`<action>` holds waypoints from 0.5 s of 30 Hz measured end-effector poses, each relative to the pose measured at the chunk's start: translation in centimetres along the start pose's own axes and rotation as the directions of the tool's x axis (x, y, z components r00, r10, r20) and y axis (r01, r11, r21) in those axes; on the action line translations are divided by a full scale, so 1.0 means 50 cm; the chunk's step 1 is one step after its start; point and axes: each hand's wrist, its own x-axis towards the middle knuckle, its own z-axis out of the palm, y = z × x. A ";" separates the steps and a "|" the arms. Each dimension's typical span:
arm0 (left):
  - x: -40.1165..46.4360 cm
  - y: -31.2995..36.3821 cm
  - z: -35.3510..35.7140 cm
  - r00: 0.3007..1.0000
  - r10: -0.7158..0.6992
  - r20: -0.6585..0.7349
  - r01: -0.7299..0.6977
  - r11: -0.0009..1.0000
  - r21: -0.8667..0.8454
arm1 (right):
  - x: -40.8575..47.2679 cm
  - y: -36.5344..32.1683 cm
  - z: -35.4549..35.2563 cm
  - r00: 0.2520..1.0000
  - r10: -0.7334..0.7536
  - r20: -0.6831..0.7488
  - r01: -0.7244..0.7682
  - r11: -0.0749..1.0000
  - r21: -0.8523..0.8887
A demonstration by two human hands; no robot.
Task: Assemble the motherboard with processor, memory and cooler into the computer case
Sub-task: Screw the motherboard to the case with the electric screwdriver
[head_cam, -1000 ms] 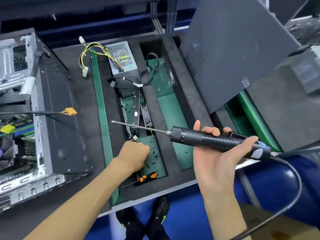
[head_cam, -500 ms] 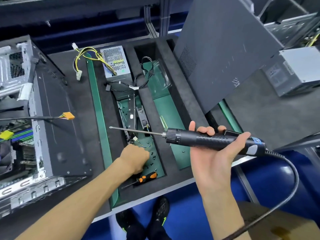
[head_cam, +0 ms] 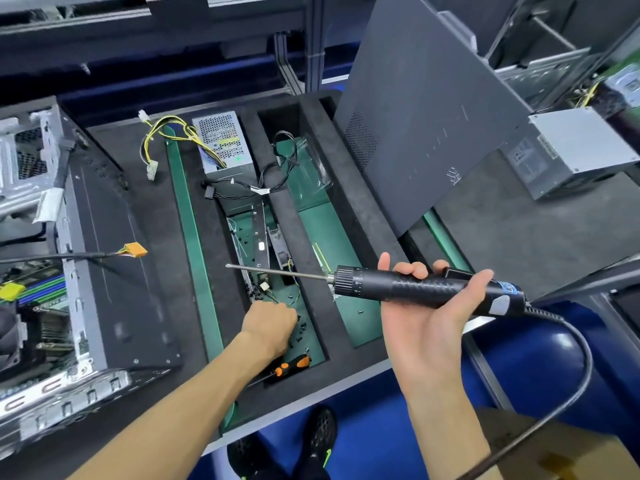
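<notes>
Head view: left hand (head_cam: 269,323) stays down in tray (head_cam: 349,216) among loose screws (head_cam: 302,329), fingers curled under, pinch not visible; cannot tell. Right hand (head_cam: 427,318) keeps grip on driver (head_cam: 408,287), bit pointing left above left hand. Case (head_cam: 86,244) with motherboard (head_cam: 38,296) left of left hand. Little moved; likely screw pickup for fastening.

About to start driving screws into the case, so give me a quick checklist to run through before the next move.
1. Electric screwdriver held in right hand: ok.
2. Bit fitted: ok.
3. Left hand at the loose screws in the foam tray: ok.
4. Screw actually picked up: cannot tell, fingers hidden.
5. Computer case open, motherboard inside: ok.
6. Screwdriver cord free: ok.
</notes>
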 end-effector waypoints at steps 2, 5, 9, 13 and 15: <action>-0.002 -0.001 -0.003 1.000 -0.005 -0.013 0.004 1.000 -0.018 | -0.002 0.000 0.001 1.000 0.002 -0.001 -0.002 1.000 0.013; -0.013 -0.004 -0.014 0.999 -0.002 -0.036 0.000 0.998 -0.061 | -0.007 -0.002 0.005 1.000 0.005 -0.007 -0.005 1.000 0.022; -0.034 -0.009 -0.036 0.998 0.002 -0.066 -0.010 0.992 -0.126 | -0.011 -0.002 0.012 1.000 -0.003 -0.008 0.003 1.000 0.022; -0.065 -0.028 -0.070 0.992 -0.068 -0.106 0.035 0.959 -0.283 | -0.010 -0.005 0.032 1.000 0.005 -0.003 -0.005 0.999 0.046; -0.084 -0.042 -0.102 0.979 -0.118 -0.167 0.039 0.910 -0.413 | -0.009 -0.008 0.043 1.000 0.003 0.013 -0.003 0.999 0.034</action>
